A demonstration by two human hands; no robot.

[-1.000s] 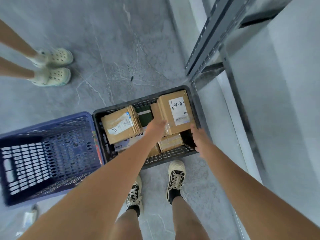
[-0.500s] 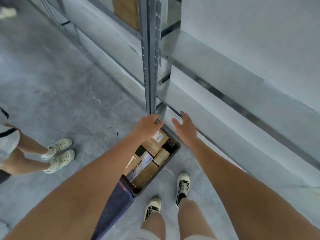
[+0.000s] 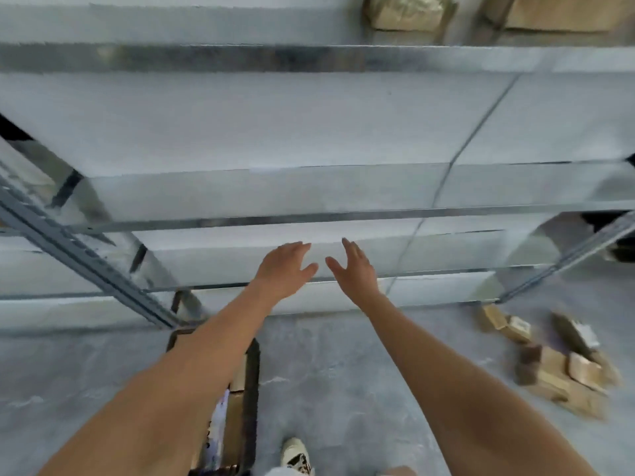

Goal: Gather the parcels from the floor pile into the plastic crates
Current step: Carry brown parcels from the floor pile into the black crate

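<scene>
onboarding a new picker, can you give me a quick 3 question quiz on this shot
1. True or false: both hands, left hand and right hand, are holding a parcel.
2. Where is the floor pile of parcels? A) on the person's right B) on the person's left C) on the top shelf
3. Fill in: the dark crate sits partly hidden under the person's ____ forearm.

Key: 1 false, both are open and hold nothing; 2 A; 3 left.

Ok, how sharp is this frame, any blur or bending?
Head view: smeared by motion blur, the parcels on the floor soft and their labels unreadable; left hand and right hand are a bit crisper; wide-angle distortion bows the shelf edges; lighting is flat, with no hard shadows or glare.
</scene>
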